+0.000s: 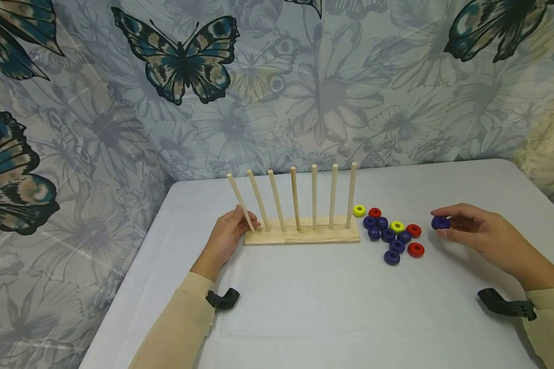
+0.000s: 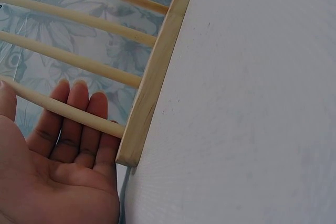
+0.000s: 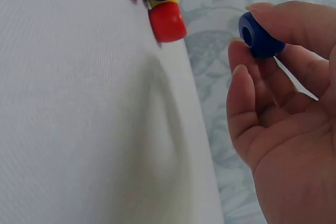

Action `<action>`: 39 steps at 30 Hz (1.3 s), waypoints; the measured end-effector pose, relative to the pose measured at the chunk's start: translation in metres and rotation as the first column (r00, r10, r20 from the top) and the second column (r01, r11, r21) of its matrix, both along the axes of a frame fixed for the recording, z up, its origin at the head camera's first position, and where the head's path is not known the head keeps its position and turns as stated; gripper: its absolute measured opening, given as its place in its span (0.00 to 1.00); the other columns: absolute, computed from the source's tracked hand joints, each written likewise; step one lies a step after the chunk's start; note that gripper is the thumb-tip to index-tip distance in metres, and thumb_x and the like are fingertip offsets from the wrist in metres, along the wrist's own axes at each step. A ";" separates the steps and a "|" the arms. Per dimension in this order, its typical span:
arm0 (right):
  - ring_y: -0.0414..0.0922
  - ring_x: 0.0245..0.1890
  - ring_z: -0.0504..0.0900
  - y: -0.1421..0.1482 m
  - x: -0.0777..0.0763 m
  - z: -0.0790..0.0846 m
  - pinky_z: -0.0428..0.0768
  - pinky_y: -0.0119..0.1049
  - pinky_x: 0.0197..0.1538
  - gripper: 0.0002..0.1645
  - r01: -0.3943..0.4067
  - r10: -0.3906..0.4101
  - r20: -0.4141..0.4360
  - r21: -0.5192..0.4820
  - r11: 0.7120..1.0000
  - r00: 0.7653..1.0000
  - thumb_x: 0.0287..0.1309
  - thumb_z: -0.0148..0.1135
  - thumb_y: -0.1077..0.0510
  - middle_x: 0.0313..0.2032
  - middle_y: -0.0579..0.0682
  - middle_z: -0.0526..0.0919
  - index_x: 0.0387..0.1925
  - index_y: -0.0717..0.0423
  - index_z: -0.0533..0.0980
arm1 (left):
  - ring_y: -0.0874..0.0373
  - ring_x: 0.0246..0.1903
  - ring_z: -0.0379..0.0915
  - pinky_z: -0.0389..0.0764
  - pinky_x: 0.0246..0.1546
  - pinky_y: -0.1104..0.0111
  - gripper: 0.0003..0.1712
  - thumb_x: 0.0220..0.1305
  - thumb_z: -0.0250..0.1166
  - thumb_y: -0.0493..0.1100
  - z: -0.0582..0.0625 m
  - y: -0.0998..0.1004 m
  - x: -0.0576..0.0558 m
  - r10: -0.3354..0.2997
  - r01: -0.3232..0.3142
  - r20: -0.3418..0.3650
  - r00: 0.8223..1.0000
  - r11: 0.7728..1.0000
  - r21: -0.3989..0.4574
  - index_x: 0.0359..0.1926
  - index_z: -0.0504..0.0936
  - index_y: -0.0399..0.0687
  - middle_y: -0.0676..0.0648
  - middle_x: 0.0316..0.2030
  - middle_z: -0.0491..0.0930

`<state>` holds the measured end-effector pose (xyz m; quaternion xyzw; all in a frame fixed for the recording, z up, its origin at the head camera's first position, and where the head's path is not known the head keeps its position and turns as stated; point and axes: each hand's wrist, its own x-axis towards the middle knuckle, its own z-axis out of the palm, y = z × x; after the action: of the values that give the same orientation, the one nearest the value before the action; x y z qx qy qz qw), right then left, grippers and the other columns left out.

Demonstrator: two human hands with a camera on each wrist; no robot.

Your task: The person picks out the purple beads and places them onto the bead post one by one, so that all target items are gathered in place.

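Note:
My right hand (image 1: 482, 233) pinches a dark blue ring bead (image 1: 440, 222) above the table's right side; in the right wrist view its hole faces left. My left hand (image 1: 227, 233) is at the left end of a wooden peg stand (image 1: 300, 237) with several upright pegs. In the left wrist view its loosely straight fingers (image 2: 68, 124) lie behind the leftmost peg (image 2: 68, 111), the thumb off to the side. Between the stand and my right hand lie loose beads: several blue ones (image 1: 392, 257), red ones (image 1: 416, 250) and two yellow ones (image 1: 359, 210).
A white-covered table (image 1: 304, 307) carries everything. Behind it hangs a wall cloth (image 1: 328, 97) printed with flowers and butterflies. Dark bands (image 1: 222, 299) are strapped at both wrists, over beige sleeves.

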<state>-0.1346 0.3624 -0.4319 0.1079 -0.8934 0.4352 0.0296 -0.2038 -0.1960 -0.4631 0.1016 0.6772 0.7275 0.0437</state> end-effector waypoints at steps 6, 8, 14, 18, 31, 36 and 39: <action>0.26 0.50 0.81 -0.003 0.001 0.003 0.76 0.15 0.50 0.20 -0.001 0.001 -0.010 -0.005 1.000 1.000 0.72 0.73 0.63 0.54 0.36 0.85 0.61 0.62 0.81 | 0.50 0.48 0.85 0.82 0.55 0.63 0.35 0.88 0.50 0.60 0.000 0.001 -0.001 -0.008 0.008 0.002 1.000 1.000 0.003 0.47 0.84 0.29 0.41 0.39 0.85; 0.26 0.50 0.81 -0.005 0.002 0.004 0.76 0.16 0.50 0.20 0.001 -0.001 -0.016 -0.004 1.000 1.000 0.72 0.74 0.63 0.53 0.37 0.85 0.61 0.62 0.81 | 0.50 0.48 0.85 0.82 0.55 0.63 0.35 0.88 0.50 0.60 0.000 0.001 -0.001 -0.008 0.008 0.002 1.000 1.000 0.003 0.47 0.84 0.29 0.42 0.39 0.85; 0.33 0.47 0.84 -0.015 0.004 0.011 0.81 0.21 0.46 0.19 0.017 -0.018 -0.035 -0.027 0.999 0.999 0.70 0.75 0.67 0.52 0.42 0.86 0.60 0.61 0.82 | 0.51 0.47 0.85 0.82 0.55 0.63 0.36 0.88 0.51 0.61 0.000 0.001 0.000 -0.004 0.004 0.004 1.000 1.000 0.001 0.47 0.84 0.29 0.42 0.38 0.86; 0.36 0.46 0.85 -0.020 0.007 0.016 0.84 0.24 0.43 0.19 0.006 -0.008 -0.044 -0.036 0.999 0.999 0.69 0.74 0.68 0.51 0.42 0.86 0.59 0.59 0.83 | 0.51 0.47 0.85 0.82 0.55 0.64 0.35 0.88 0.51 0.60 0.000 0.001 0.000 0.001 -0.001 0.007 1.000 1.000 0.000 0.47 0.83 0.29 0.42 0.38 0.85; 0.37 0.48 0.85 -0.041 0.018 0.037 0.83 0.23 0.46 0.26 -0.074 0.054 -0.147 -0.131 0.989 0.988 0.66 0.69 0.79 0.54 0.45 0.85 0.63 0.62 0.82 | 0.50 0.47 0.85 0.82 0.56 0.63 0.34 0.88 0.51 0.60 -0.003 -0.001 -0.001 -0.010 0.010 0.005 1.000 1.000 0.021 0.46 0.84 0.30 0.42 0.38 0.86; 0.38 0.49 0.85 -0.052 0.022 0.047 0.81 0.21 0.50 0.28 -0.080 0.051 -0.208 -0.134 0.988 0.977 0.61 0.69 0.83 0.54 0.48 0.84 0.60 0.63 0.83 | 0.50 0.47 0.85 0.82 0.56 0.62 0.35 0.86 0.53 0.62 -0.003 -0.001 -0.002 -0.012 0.012 -0.001 1.000 0.999 0.030 0.45 0.85 0.31 0.42 0.38 0.86; 0.39 0.50 0.86 -0.057 0.024 0.050 0.81 0.21 0.51 0.29 -0.120 0.084 -0.234 -0.142 0.983 0.969 0.59 0.68 0.85 0.55 0.50 0.83 0.59 0.65 0.83 | 0.50 0.47 0.85 0.82 0.56 0.63 0.35 0.86 0.52 0.62 -0.003 -0.001 -0.002 -0.011 0.011 0.000 1.000 1.000 0.025 0.45 0.84 0.31 0.42 0.38 0.86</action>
<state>-0.1101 0.3052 -0.3816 0.2002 -0.8408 0.4891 0.1173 -0.2061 -0.1973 -0.4662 0.1058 0.6675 0.7356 0.0465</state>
